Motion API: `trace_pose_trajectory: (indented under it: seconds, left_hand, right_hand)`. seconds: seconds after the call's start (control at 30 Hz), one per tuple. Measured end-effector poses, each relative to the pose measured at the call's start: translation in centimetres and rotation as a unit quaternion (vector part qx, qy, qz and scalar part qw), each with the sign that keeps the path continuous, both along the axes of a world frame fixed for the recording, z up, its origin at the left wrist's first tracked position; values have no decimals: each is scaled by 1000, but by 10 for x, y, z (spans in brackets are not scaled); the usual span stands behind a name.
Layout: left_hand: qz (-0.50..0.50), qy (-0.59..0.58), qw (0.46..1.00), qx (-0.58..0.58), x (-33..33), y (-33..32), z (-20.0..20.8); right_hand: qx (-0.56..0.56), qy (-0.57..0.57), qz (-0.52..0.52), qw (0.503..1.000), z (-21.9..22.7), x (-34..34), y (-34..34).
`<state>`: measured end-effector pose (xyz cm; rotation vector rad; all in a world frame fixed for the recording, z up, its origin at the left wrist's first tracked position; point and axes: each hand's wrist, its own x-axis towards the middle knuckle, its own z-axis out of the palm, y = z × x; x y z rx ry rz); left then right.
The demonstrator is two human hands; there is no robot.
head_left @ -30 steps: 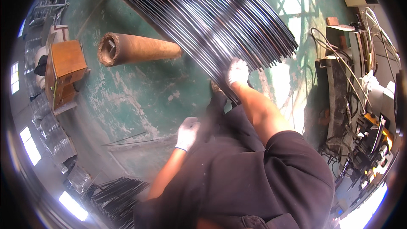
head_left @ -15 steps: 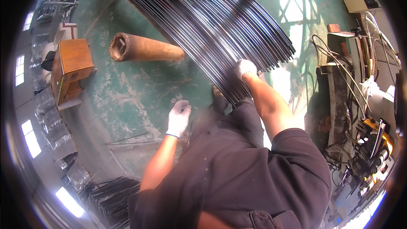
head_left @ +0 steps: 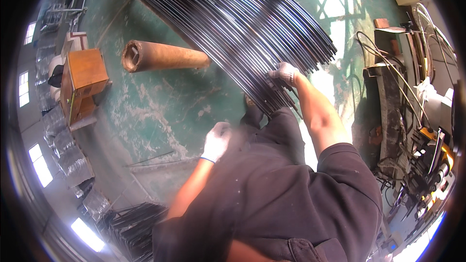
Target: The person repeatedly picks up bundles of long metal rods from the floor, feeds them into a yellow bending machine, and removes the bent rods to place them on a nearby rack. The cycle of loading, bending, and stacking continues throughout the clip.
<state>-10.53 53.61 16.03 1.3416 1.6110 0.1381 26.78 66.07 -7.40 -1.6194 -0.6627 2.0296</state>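
Lying side by side in a broad layer, the dark rods run from the upper left to just before the person's legs, above the green floor. A brown tube reaches the layer's left edge. The gloved right hand rests on the rods near their close ends, fingers bent; whether it grips any cannot be determined. The gloved left hand is apart from them, fingers partly curled, nothing visible in it; its exact closure cannot be confirmed. Judging by the gloss, the surface is probably hard and slippery. Each rod is likely light and somewhat springy, the whole layer heavy. Recommended hold: few at once, near the ends, with second support farther along against sagging.
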Motion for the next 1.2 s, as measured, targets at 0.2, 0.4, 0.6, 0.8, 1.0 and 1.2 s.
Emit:
trace_pose_trajectory:
  seconds: [0.2,0.4,0.6,0.8,1.0,1.2]
  left_hand:
    - [21,-10,1000,3,15,29,10]
    - [44,-155,984,-80,30,73,-26]
    - [242,-428,836,-243,76,157,-77]
    - [332,-553,707,-290,106,231,-88]
    - [258,-515,773,-266,188,139,-31]
    - [21,-550,826,-123,304,35,78]
  right_hand:
    - [-42,-83,148,985,114,-12,18]
    - [79,-356,173,915,216,-26,-75]
    - [-175,-433,145,873,282,3,-389]
    - [-332,-609,33,719,386,-9,-641]
    - [-16,-818,-110,564,302,-1,-576]
    - [-66,-814,-166,552,286,139,-716]
